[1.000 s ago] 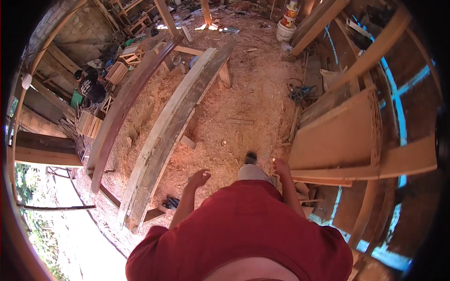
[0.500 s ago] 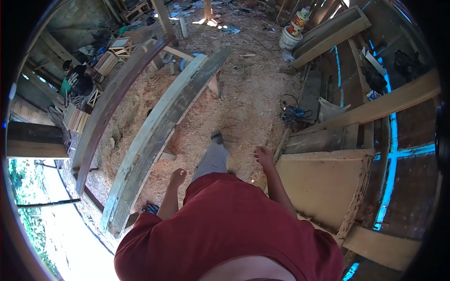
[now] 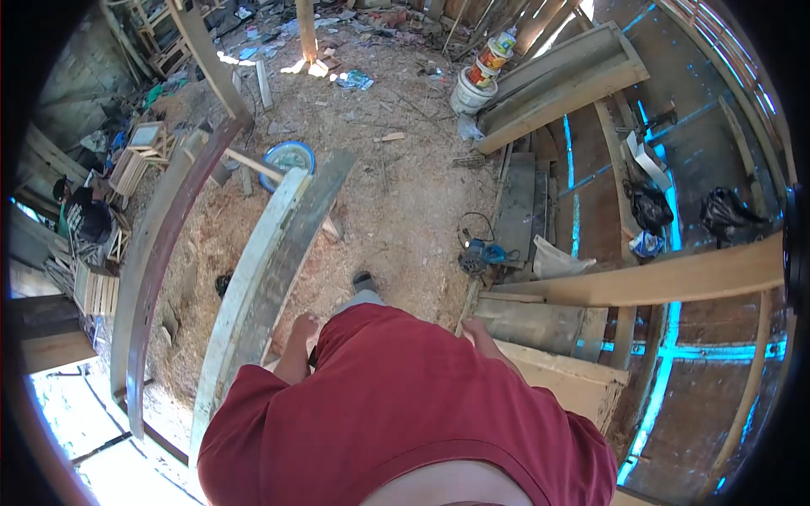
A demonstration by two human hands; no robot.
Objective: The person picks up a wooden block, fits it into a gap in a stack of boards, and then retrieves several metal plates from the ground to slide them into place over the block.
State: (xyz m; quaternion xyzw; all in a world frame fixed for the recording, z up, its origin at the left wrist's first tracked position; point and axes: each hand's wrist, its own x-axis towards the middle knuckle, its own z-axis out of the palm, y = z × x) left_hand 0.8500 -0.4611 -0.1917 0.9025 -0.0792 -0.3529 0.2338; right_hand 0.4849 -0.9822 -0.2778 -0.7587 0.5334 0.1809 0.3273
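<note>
My left hand (image 3: 305, 325) hangs low beside my red shirt, close to the long pale-green and grey wooden beam (image 3: 266, 244). It looks loose, with nothing seen in it. On the other side, my right hand (image 3: 474, 325) hangs by the edge of a light wooden panel (image 3: 561, 371), also loose and holding nothing that shows. Both hands are small in view, and their undersides are hidden. Ahead on the right, a blue corded power tool (image 3: 483, 256) lies on the sawdust floor. One of my shoes (image 3: 363, 281) shows in front.
A reddish-brown beam (image 3: 153, 261) runs parallel at left. A person (image 3: 87, 214) sits beyond it among slatted wooden pieces (image 3: 95, 287). Ahead are a blue-rimmed basin (image 3: 289, 160), stacked buckets (image 3: 472, 91) and a wooden trough (image 3: 561, 97). A plank (image 3: 658, 277) juts in from the right.
I have stepped forward between the beams and the right-hand side. The power tool and buckets appear nearer, and the basin is more exposed. Both hands have swung back closer to my body.
</note>
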